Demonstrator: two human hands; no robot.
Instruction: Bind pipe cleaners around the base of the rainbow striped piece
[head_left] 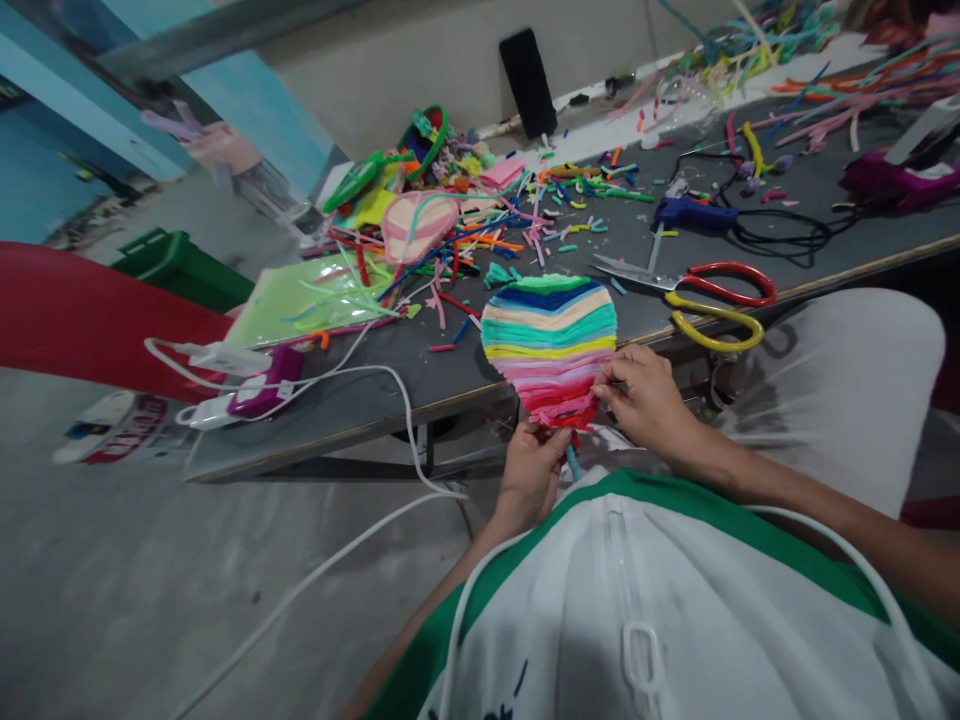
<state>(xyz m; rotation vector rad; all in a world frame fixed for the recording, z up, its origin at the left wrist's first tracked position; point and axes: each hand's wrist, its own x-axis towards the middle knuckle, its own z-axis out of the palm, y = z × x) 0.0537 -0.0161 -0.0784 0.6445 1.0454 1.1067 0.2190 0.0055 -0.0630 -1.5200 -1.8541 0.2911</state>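
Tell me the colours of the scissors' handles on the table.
One handle is red, the other yellow, on the scissors; the head view shows them, lying beside the striped heart piece.

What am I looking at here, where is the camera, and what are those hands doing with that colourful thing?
This is one picture from a camera worn on a person's head, looking down at their own two bare hands; no machine is involved. The left hand holds the bottom tip of a striped heart-shaped craft piece made of pipe cleaners, and the right hand pinches its lower right edge. It is held at the front edge of a grey worktable. On the table lie red and yellow scissors, a blue glue gun, a second pink heart piece, scattered pipe cleaner scraps and a black phone propped against the wall.
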